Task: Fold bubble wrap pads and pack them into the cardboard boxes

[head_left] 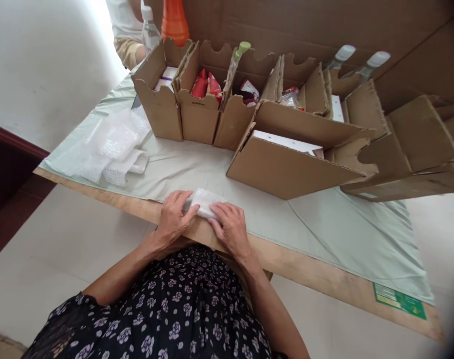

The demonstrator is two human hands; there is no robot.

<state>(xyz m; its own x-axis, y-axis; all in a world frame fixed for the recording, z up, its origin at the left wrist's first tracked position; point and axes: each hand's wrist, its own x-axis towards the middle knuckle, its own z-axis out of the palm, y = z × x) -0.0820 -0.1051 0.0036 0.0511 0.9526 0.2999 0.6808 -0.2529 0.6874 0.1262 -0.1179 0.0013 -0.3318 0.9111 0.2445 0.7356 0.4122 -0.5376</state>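
Note:
At the front edge of the table lies a small flat packet in bubble wrap [205, 198], whitish and roughly rectangular; what it wraps cannot be made out. My left hand [175, 214] grips its left end, with the thumb on the near side. Over its right end, the fingers of my right hand [229, 222] are bent and press down on the wrap. Both hands rest close to the table edge. To the left, a loose heap of bubble wrap sheets [118, 139] lies on the cloth.
A pale green cloth [324, 234] covers the table. Cardboard bins [199, 117] stand in a row behind, holding red packets [206, 86] and white boxes. A wider cardboard holder [287, 167] sits nearer. Bottles [376, 60] and an orange container [174, 22] stand behind. Another person [127, 30] is at the back left.

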